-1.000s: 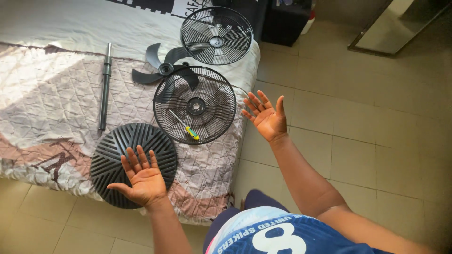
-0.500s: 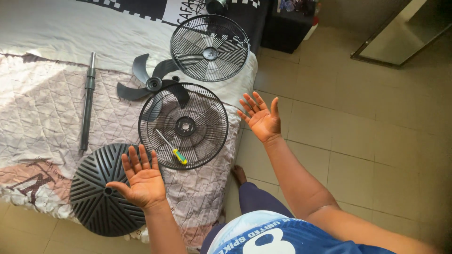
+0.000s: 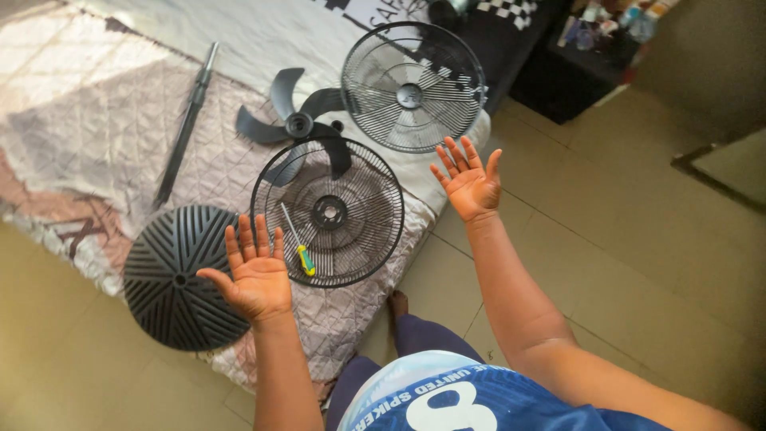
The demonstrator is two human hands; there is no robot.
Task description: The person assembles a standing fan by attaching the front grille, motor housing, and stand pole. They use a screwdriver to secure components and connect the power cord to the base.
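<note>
Over a quilted bed spread with fan parts, a person holds both hands palm-up, fingers spread and gripping nothing. Nearest the left hand lies a rear fan grille, dished like a shallow bowl, with a yellow-and-green screwdriver resting inside it, its handle just beside the fingertips. A ribbed black round base lies just left of that hand, jutting over the mattress edge. The right hand hovers beyond the bed's corner, above the tiled floor, close below the front grille. Dark fan blades sit partly under the rear grille; a metal pole lies well apart to the left. Compared with half a second earlier, the view has swung, so the parts appear rotated, while both hands remain raised and empty.
</note>
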